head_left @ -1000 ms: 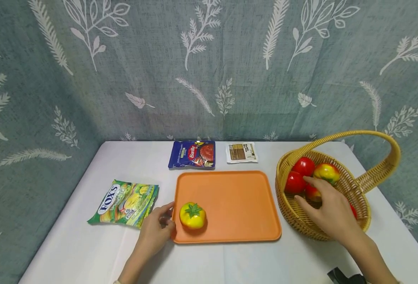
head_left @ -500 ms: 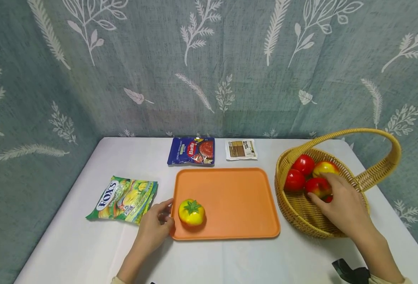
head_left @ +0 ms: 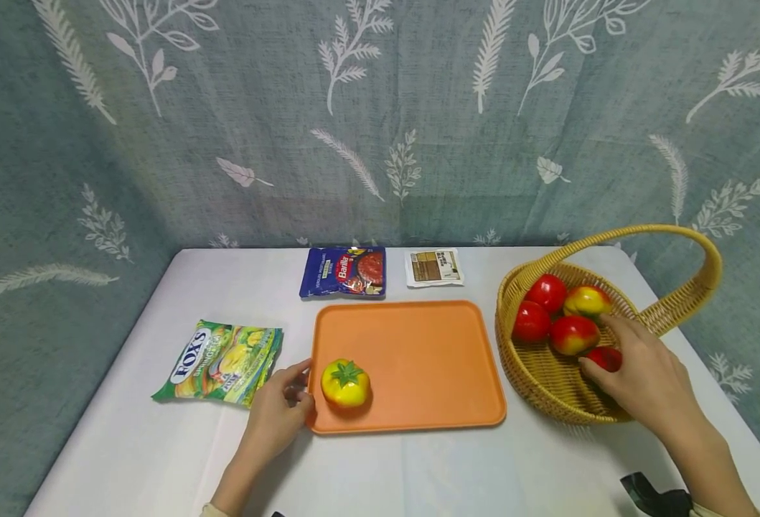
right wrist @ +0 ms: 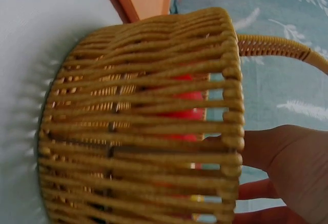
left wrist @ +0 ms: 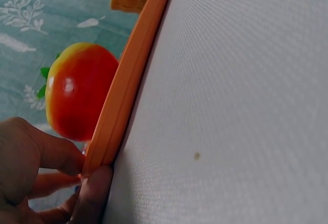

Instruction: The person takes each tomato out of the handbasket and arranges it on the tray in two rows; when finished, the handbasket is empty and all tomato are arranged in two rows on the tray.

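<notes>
My left hand (head_left: pixel 276 413) pinches the left rim of the orange tray (head_left: pixel 428 366), thumb and finger on its edge in the left wrist view. A yellow-red toy tomato (head_left: pixel 345 383) with a green leafy top sits on the tray, beside those fingers. My right hand (head_left: pixel 651 373) reaches into the wicker basket (head_left: pixel 550 391), thumb and fingers around a dark red fruit (head_left: pixel 604 357). Near it lie two shiny red fruits, one of them a red ball (head_left: pixel 531 321), and two red-yellow fruits, one a mango-like piece (head_left: pixel 575 335). The basket wall hides the right fingertips in the right wrist view.
The basket's tall handle (head_left: pixel 683 301) arches over its right side. Left of the tray lies a green candy bag (head_left: pixel 224 362). Behind the tray are a blue Barilla pouch (head_left: pixel 343 273) and a small white-brown packet (head_left: pixel 434 267). A patterned cloth stands behind the white table.
My right hand has left the mango-like fruit and shifted right to the dark red fruit, which has moved left and up in the basket. The left hand stays on the tray rim.
</notes>
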